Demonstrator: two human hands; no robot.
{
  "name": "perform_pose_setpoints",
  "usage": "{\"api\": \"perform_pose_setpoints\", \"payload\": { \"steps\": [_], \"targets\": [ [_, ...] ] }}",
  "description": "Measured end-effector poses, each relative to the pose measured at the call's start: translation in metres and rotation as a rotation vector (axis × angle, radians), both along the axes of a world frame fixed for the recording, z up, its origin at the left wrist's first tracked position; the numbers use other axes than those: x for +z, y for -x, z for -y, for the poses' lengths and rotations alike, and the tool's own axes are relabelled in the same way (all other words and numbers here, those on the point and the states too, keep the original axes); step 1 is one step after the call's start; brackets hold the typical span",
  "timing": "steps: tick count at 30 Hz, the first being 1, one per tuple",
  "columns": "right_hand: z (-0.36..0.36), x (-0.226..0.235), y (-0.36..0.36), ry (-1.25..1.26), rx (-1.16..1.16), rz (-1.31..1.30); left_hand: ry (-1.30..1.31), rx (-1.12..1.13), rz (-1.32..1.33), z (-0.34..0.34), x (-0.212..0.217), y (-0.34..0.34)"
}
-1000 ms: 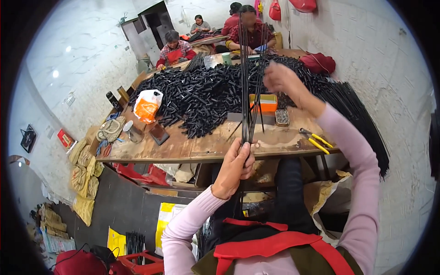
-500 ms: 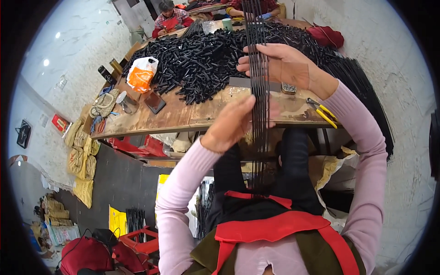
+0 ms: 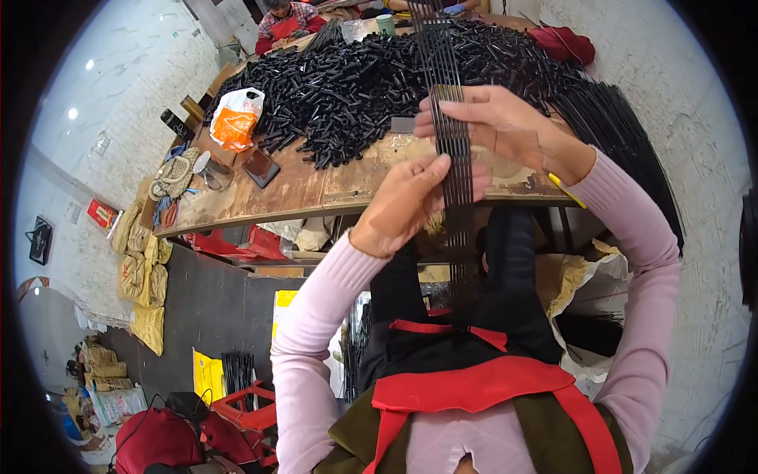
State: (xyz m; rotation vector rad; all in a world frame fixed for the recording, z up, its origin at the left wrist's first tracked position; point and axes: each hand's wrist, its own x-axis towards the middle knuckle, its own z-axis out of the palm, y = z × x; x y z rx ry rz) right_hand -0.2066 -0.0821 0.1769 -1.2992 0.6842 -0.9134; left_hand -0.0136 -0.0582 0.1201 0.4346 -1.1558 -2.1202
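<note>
A bundle of long thin black rods (image 3: 452,142) stands nearly upright before me, spread side by side in a flat row. Lower down, my left hand (image 3: 407,196) grips it, thumb in front and fingers behind. Higher up, my right hand (image 3: 505,122) closes on the same rods from the right, its thumb across the front. The lower ends of the rods hang below the table edge, over my lap, where they are dark and hard to make out. Behind the bundle, a heap of short black tubular pieces (image 3: 347,103) covers much of the wooden table (image 3: 300,188).
On the table's left are a white-and-orange plastic bag (image 3: 236,120), a phone (image 3: 260,168) and a clear mug (image 3: 213,170). Yellow-handled pliers (image 3: 567,190) lie by my right wrist. More long black rods (image 3: 624,134) lie at the right. A person (image 3: 286,25) sits across the table.
My right hand sits slightly lower on the rods and nearer my left hand. The bundle's upper part leans a little more to the left. My view has shifted slightly.
</note>
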Motion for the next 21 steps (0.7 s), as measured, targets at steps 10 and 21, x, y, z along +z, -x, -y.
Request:
{"api": "perform_pose_setpoints", "payload": {
  "steps": [10, 21],
  "targets": [
    [-0.058, -0.090, -0.019, 0.280, -0.220, -0.434, -0.477, -0.190, -0.143, 0.060, -0.098, -0.002],
    [0.020, -0.200, -0.015, 0.384, -0.293, -0.369, -0.078, 0.384, 0.063, 0.215, -0.130, 0.014]
  ]
}}
